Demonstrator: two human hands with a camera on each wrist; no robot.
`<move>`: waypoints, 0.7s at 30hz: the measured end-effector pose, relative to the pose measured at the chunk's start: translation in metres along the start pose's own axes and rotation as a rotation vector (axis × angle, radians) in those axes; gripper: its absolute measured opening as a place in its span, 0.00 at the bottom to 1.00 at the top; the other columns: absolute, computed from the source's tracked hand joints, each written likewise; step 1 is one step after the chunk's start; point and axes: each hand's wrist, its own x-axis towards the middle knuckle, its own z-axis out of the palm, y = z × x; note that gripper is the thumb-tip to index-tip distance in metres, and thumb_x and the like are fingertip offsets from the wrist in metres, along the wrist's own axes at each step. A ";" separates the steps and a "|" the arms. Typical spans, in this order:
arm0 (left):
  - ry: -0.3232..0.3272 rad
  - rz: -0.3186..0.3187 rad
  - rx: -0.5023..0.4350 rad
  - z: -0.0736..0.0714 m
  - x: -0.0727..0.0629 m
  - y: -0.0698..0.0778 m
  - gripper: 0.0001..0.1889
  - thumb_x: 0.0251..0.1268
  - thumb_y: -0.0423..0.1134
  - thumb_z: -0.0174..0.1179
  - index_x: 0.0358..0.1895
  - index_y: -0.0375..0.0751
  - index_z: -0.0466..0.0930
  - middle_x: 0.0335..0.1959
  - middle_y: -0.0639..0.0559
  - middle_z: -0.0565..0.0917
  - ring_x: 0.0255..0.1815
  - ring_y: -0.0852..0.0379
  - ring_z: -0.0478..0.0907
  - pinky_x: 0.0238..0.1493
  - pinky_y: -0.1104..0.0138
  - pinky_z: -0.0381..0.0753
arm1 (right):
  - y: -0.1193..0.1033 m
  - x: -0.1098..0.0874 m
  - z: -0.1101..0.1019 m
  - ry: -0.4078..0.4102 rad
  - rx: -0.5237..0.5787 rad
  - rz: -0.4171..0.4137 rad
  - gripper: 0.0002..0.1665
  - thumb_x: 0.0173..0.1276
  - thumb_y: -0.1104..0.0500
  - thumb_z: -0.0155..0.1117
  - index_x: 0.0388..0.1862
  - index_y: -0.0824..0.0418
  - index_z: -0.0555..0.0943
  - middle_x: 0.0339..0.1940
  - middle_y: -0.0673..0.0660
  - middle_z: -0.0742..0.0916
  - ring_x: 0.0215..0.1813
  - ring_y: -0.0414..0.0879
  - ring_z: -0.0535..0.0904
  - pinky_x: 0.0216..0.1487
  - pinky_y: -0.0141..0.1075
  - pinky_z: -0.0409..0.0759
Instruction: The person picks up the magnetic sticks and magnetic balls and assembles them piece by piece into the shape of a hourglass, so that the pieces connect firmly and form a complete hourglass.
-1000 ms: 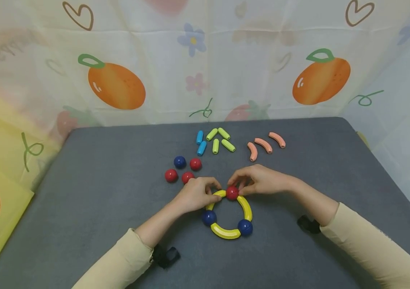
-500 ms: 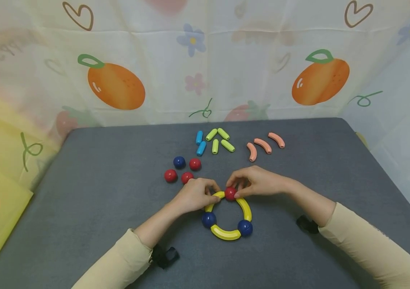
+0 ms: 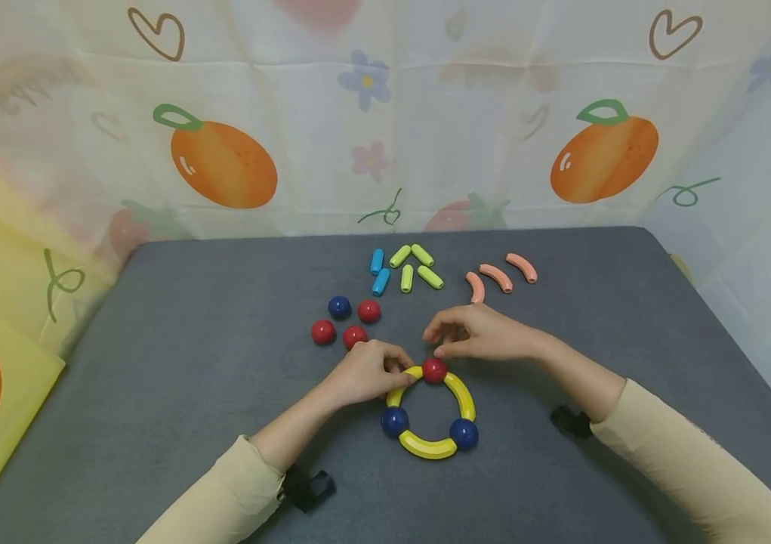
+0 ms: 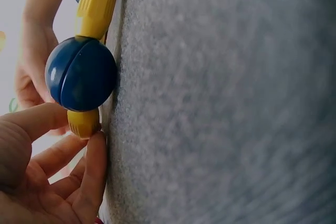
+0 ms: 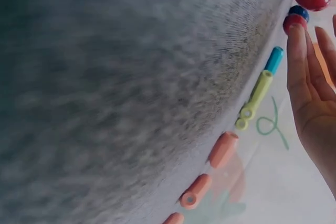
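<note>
A ring of three yellow curved rods and three balls lies on the grey table in the head view. My left hand (image 3: 371, 370) pinches the upper-left yellow curved rod (image 3: 395, 397) between thumb and fingers; the left wrist view shows the same rod (image 4: 84, 125) below a blue ball (image 4: 81, 74). At the top of the ring sits a red ball (image 3: 434, 370). Just above that ball hovers my right hand (image 3: 483, 332), fingers loosely bent, holding nothing. Two blue balls (image 3: 464, 434) join the bottom yellow curved rod (image 3: 427, 447) to the side rods.
Beyond my left hand lie loose red balls (image 3: 322, 332) and a blue ball (image 3: 340, 307). Farther back are blue short rods (image 3: 377, 261), several green short rods (image 3: 407, 279) and three pink curved rods (image 3: 496, 278). A printed cloth (image 3: 317, 204) hangs behind the table.
My right hand has let go of the red ball and lifted slightly away from it. My left hand keeps its pinch on the yellow curved rod.
</note>
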 end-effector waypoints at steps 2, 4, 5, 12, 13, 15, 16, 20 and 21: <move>-0.012 -0.006 -0.020 0.000 -0.001 -0.001 0.06 0.60 0.39 0.66 0.38 0.42 0.87 0.19 0.53 0.81 0.15 0.64 0.72 0.19 0.73 0.69 | -0.001 0.005 -0.002 0.028 -0.013 -0.003 0.17 0.70 0.54 0.64 0.55 0.59 0.81 0.53 0.57 0.87 0.47 0.41 0.84 0.53 0.38 0.84; -0.023 -0.011 -0.037 0.001 -0.002 -0.002 0.06 0.60 0.38 0.66 0.37 0.42 0.87 0.20 0.53 0.82 0.15 0.64 0.73 0.20 0.72 0.72 | -0.003 0.011 -0.004 0.061 -0.026 0.008 0.17 0.71 0.55 0.64 0.55 0.59 0.81 0.53 0.57 0.87 0.48 0.42 0.84 0.54 0.41 0.84; -0.029 -0.014 -0.049 0.001 -0.002 -0.002 0.05 0.60 0.38 0.66 0.37 0.42 0.86 0.20 0.53 0.82 0.15 0.64 0.74 0.20 0.72 0.74 | -0.004 0.014 -0.006 0.079 -0.035 0.012 0.17 0.71 0.56 0.63 0.55 0.60 0.81 0.54 0.57 0.87 0.48 0.43 0.84 0.54 0.42 0.84; -0.041 -0.024 -0.111 0.001 -0.006 -0.006 0.05 0.60 0.36 0.66 0.36 0.39 0.85 0.21 0.51 0.82 0.17 0.64 0.75 0.23 0.71 0.78 | -0.012 0.042 -0.021 0.223 -0.079 0.051 0.16 0.71 0.57 0.63 0.55 0.60 0.81 0.49 0.56 0.88 0.49 0.47 0.84 0.51 0.42 0.84; -0.042 -0.021 -0.115 0.001 -0.007 -0.007 0.05 0.60 0.36 0.66 0.36 0.39 0.85 0.22 0.51 0.82 0.17 0.64 0.75 0.23 0.71 0.78 | -0.013 0.046 -0.024 0.243 -0.089 0.059 0.16 0.71 0.56 0.63 0.55 0.60 0.81 0.49 0.55 0.88 0.49 0.47 0.84 0.49 0.42 0.84; -0.044 -0.023 -0.124 0.001 -0.008 -0.008 0.05 0.60 0.36 0.66 0.36 0.38 0.85 0.22 0.51 0.82 0.18 0.64 0.75 0.23 0.72 0.77 | -0.012 0.054 -0.028 0.280 -0.101 0.082 0.16 0.71 0.56 0.63 0.54 0.59 0.82 0.48 0.55 0.88 0.49 0.48 0.84 0.47 0.42 0.84; -0.046 -0.022 -0.128 0.001 -0.008 -0.008 0.05 0.60 0.36 0.66 0.36 0.38 0.84 0.23 0.51 0.82 0.18 0.64 0.75 0.24 0.72 0.77 | -0.012 0.058 -0.029 0.296 -0.107 0.093 0.16 0.71 0.56 0.63 0.54 0.60 0.82 0.49 0.55 0.88 0.50 0.49 0.84 0.47 0.42 0.84; -0.051 -0.014 -0.143 0.000 -0.009 -0.008 0.05 0.60 0.37 0.66 0.36 0.38 0.84 0.23 0.50 0.82 0.19 0.64 0.74 0.24 0.73 0.76 | -0.009 0.073 -0.034 0.342 -0.118 0.139 0.16 0.71 0.56 0.62 0.55 0.60 0.81 0.51 0.58 0.87 0.53 0.51 0.83 0.49 0.43 0.82; -0.053 -0.012 -0.145 0.000 -0.009 -0.008 0.06 0.60 0.37 0.66 0.35 0.38 0.84 0.23 0.50 0.82 0.19 0.65 0.74 0.24 0.73 0.76 | -0.008 0.078 -0.035 0.345 -0.117 0.140 0.16 0.71 0.57 0.62 0.55 0.61 0.81 0.51 0.58 0.87 0.52 0.52 0.83 0.49 0.44 0.82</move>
